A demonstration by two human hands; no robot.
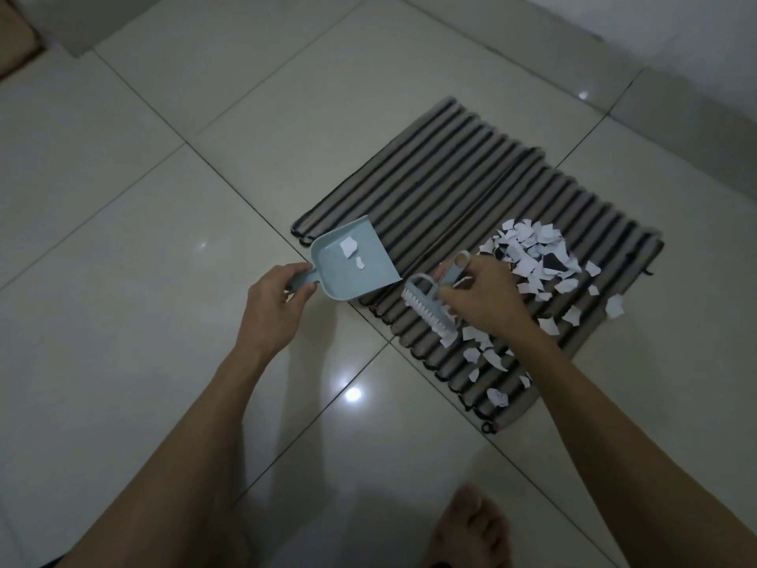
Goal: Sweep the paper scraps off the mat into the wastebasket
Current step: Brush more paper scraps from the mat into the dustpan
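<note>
A striped grey and black mat lies on the tiled floor. White and dark paper scraps are heaped on its right half, and more lie strewn toward its near edge. My left hand grips the handle of a light blue dustpan, which rests at the mat's left edge with two scraps in it. My right hand holds a small light blue brush, bristles down on the mat just right of the dustpan. No wastebasket is in view.
Glossy pale floor tiles surround the mat. A wall base runs along the far right. A brown object sits at the top left corner. A bare foot stands at the bottom edge.
</note>
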